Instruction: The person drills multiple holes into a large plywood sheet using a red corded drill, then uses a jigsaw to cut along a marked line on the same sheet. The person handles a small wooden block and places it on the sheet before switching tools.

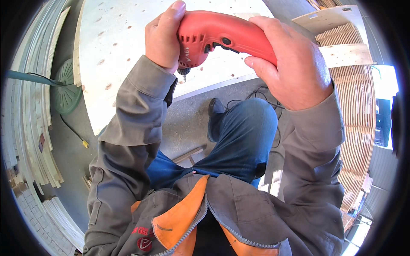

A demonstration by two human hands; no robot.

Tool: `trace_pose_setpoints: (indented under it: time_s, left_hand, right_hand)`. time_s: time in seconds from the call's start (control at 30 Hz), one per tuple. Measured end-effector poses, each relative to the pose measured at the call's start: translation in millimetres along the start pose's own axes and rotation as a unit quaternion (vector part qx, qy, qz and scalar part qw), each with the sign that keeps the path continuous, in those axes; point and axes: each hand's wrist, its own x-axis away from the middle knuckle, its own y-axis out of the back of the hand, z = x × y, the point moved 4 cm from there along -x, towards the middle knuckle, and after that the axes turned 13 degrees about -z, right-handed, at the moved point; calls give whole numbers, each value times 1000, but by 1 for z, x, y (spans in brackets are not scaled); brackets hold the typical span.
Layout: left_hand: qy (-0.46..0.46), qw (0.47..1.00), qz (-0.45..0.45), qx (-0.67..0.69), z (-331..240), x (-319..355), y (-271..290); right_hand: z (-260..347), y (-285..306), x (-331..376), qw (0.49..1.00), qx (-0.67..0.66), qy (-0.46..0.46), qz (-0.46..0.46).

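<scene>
- Drill, red: held over the pale board, hiding part of it.
- Left hand: closed around the drill's head.
- Right hand: wrapped around the handle.
- Black cable: looped on floor near the knee.
- Green round base: left of board.

The drill is red with black switches, the board pale with brown spots, the jeans blue.
</scene>
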Motion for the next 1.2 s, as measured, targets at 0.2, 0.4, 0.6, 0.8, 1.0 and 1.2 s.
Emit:
trace_pose_setpoints:
  time_s: [0.2, 0.4, 0.6, 0.8, 1.0, 1.2]
  left_hand:
    - [-28, 998, 32, -36, 0, 10, -10]
    - [-70, 992, 79, -71, -2, 29, -25]
    - [-69, 986, 113, -97, 3, 37, -32]
    - [-26, 985, 147, -90, -3, 18, -18]
    - [8, 985, 158, -70, -3, 19, -19]
    - [-17, 981, 170, -92, 2, 24, -24]
  right_hand:
    - [-8, -5, 13, 998, -39, -33, 25]
    - [-28, 2, 29, 949, -212, -165, 162]
    - [-31, -3, 33, 874, -334, -211, 284]
    - [-17, -20, 14, 783, -449, -307, 301]
    - [-9, -20, 12, 747, -495, -338, 287]
    - [-2, -23, 39, 722, -525, -391, 224]
